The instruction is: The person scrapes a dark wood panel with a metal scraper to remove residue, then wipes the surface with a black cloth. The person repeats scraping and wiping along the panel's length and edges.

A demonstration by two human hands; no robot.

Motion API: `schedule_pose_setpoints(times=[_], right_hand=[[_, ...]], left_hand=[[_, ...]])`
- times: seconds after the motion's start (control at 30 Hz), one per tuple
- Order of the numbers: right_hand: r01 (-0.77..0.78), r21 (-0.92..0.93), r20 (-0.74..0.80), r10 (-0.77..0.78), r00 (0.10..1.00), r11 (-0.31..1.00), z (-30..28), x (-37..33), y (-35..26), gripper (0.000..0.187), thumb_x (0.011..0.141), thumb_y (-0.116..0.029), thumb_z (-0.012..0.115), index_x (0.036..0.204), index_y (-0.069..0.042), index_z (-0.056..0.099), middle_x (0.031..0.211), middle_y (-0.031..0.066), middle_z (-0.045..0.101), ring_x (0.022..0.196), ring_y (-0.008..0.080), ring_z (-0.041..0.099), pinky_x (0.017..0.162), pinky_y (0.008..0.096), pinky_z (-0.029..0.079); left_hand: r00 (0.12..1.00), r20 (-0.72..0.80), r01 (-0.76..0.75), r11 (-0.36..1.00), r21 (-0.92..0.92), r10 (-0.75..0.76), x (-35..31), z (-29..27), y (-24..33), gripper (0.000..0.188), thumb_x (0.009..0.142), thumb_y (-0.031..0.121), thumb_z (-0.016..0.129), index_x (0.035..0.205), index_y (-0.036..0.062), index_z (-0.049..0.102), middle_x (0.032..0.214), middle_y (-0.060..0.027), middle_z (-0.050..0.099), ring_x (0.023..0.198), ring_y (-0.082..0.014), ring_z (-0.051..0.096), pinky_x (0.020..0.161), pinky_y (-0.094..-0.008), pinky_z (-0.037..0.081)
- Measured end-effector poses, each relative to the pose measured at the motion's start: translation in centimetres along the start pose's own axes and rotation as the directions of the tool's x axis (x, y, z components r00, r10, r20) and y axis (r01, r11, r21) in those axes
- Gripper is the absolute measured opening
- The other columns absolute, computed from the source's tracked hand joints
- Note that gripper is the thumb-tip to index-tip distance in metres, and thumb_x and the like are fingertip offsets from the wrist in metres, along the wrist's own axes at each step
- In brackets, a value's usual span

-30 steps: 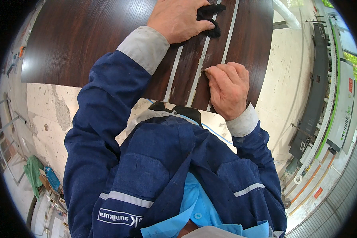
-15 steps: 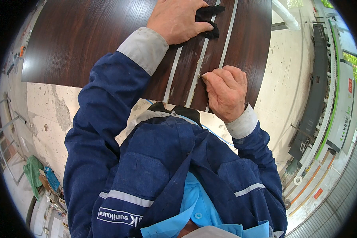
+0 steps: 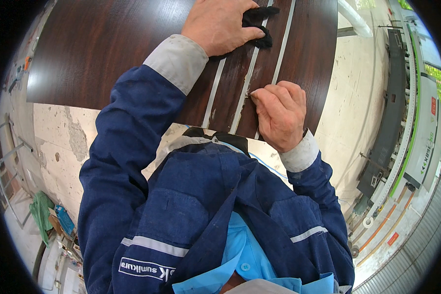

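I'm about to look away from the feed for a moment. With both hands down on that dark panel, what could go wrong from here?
1. The right hand pinches something small right at a pale strip; a slip could scratch the dark wood panel or nick a finger.
2. The left hand presses a black cloth over the strips, so it could snag on one.
3. The panel's near edge sits against the body; leaning might shift it.

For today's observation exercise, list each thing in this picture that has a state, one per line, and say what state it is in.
Left hand: pressing a black cloth onto the panel.
Right hand: closed in a fist, pinching something small against a pale strip.
Dark wood panel: lying flat, with pale strips running along it.
Black cloth: crumpled, partly under the left hand.
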State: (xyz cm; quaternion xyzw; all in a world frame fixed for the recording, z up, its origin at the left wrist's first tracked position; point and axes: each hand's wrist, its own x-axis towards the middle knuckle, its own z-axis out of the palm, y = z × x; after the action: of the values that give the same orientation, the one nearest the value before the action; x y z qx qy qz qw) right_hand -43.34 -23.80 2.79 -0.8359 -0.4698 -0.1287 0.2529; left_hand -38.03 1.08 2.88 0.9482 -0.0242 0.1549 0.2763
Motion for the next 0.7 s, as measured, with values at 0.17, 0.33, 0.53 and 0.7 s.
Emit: schedule_pose_setpoints(times=[0.17,0.33,0.53,0.7], right_hand=[[-0.038,-0.009,-0.030,0.037,0.999,0.999,0.4,0.2,-0.2,0.019,0.085,-0.005,0.079,0.103,-0.011,0.078,0.100,0.0036,0.075,0.102,0.0263,0.063,0.086,0.0419,0.045],[-0.031,-0.017,-0.055,0.030,0.998,0.999,0.6,0.2,-0.5,0.020,0.085,-0.005,0.079,0.104,-0.011,0.078,0.100,0.0028,0.074,0.102,0.0260,0.063,0.086,0.0418,0.046],[0.004,0.004,-0.013,-0.004,1.000,1.000,0.2,0.0,-0.8,0.020,0.085,-0.005,0.079,0.104,-0.011,0.078,0.100,0.0028,0.075,0.103,0.0260,0.064,0.085,0.0418,0.046],[0.022,0.021,-0.016,-0.022,1.000,1.000,0.0,0.0,-0.7,0.016,0.086,-0.006,0.080,0.102,-0.011,0.078,0.099,0.0034,0.075,0.101,0.0266,0.064,0.084,0.0418,0.046]], left_hand=[[0.998,-0.048,-0.031,1.000,-0.001,0.031,-0.3,0.2,-0.2,0.056,0.088,0.040,0.082,0.129,0.0029,0.073,0.147,-0.0231,0.060,0.143,-0.0400,0.049,0.123,-0.0485,0.034],[0.998,-0.055,-0.028,1.000,0.011,0.029,-0.6,0.0,-0.3,0.055,0.088,0.039,0.083,0.128,0.0031,0.074,0.146,-0.0225,0.061,0.143,-0.0390,0.050,0.123,-0.0483,0.035],[1.000,-0.014,-0.010,1.000,-0.022,0.009,-0.5,-0.8,-0.1,0.053,0.087,0.039,0.082,0.125,0.0031,0.075,0.144,-0.0217,0.062,0.141,-0.0386,0.051,0.121,-0.0480,0.036],[1.000,-0.017,-0.017,1.000,-0.001,0.017,-0.6,-0.8,0.0,0.053,0.088,0.040,0.082,0.125,0.0034,0.075,0.142,-0.0214,0.062,0.140,-0.0387,0.052,0.120,-0.0482,0.036]])
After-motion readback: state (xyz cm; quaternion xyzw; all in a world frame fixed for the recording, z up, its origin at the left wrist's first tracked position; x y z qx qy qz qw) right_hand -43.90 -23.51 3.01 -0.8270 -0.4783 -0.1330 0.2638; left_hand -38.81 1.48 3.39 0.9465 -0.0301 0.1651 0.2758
